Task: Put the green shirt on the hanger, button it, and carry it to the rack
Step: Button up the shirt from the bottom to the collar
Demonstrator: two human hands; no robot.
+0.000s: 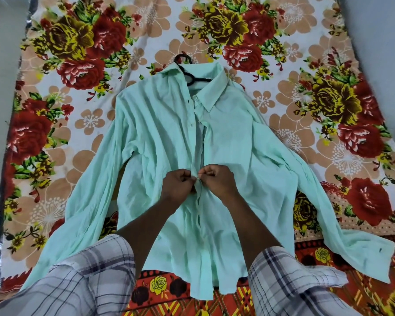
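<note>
The green shirt (pixel 160 137) lies front-up on the flowered bedsheet, sleeves spread to both sides. A black hanger (pixel 184 65) sits inside its collar, hook poking out above. The front stands unfastened from the collar down to my hands. My left hand (pixel 178 184) pinches the left placket edge at mid-chest. My right hand (pixel 217 179) pinches the right placket edge, thumbs and fingertips meeting at one button spot. Below my hands the two front edges lie together.
The flowered bedsheet (pixel 78 65) covers the bed, with a red patterned cloth (pixel 328 254) along the near edge. Grey surfaces lie beyond the bed at the left (pixel 0 65) and right (pixel 385 42). My checked sleeves fill the bottom of the view.
</note>
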